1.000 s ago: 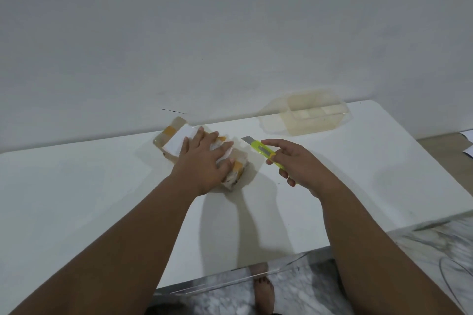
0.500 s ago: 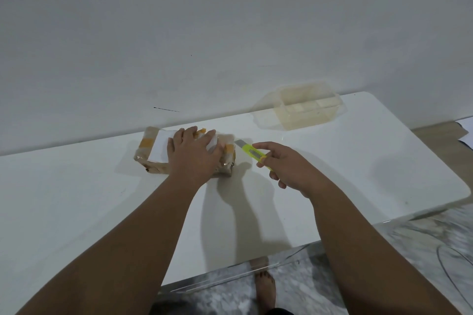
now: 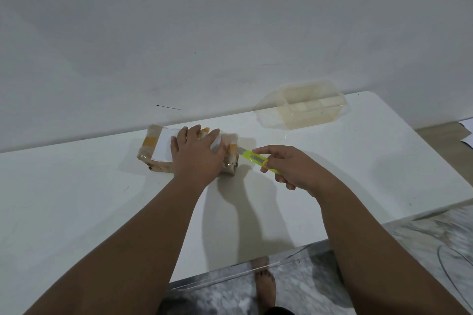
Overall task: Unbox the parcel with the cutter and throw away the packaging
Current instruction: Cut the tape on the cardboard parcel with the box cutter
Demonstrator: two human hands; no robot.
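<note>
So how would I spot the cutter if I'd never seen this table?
Start at the white table and find the brown taped parcel near the wall. Just right of it, the right hand holds the cutter: the only bright yellow-green thing there, its blade at the parcel's end.

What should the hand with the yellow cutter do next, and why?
Probably draw the cutter along the tape at the parcel's right end. Its blade tip already sits at that taped edge, the right hand grips the handle, and the left hand presses flat on top to hold the parcel steady. It looks still sealed, so slicing the tape seems the next small step.
</note>
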